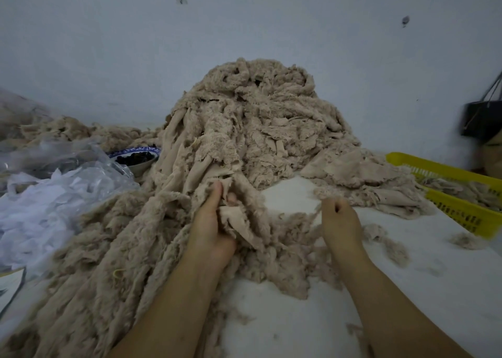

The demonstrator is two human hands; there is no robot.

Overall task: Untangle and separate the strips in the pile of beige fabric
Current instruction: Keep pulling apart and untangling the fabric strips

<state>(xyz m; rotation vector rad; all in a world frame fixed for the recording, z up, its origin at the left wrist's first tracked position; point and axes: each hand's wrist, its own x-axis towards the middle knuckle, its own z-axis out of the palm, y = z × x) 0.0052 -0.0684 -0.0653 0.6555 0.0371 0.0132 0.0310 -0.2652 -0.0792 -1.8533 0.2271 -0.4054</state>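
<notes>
A pale wall [271, 31] stands behind everything, and a white surface [407, 289] runs out from its foot. In the middle of that surface the pile of beige fabric [258, 118] heaps up against the wall. Its fuzzy, frayed strips spill forward and down the near left side of the view.

Left of the pile lies a clear plastic bag [89, 156], with a heap of white scraps [40, 208] beside it. Right of the pile sits a yellow basket [461, 213] holding some beige strips. Behind the basket, against the wall, is a black bag [480, 118] with long handles. Tucked against the pile's left edge is a bowl [135, 159] with a blue-patterned rim and something dark inside.

At the pile's near foot, the left hand [214, 221] grips a bunch of strips [236, 221]. Its fingers [217, 189] are curled round the bunch and partly buried in the cloth. Just right of it, over bare surface, the right hand [339, 219] is curled. Its fingertips [332, 204] are pressed together, pinching a thin fluffy strand [312, 216] that leads back to the pile.

Small loose tufts [391, 246] lie on the surface to the right of the pile's near edge.
</notes>
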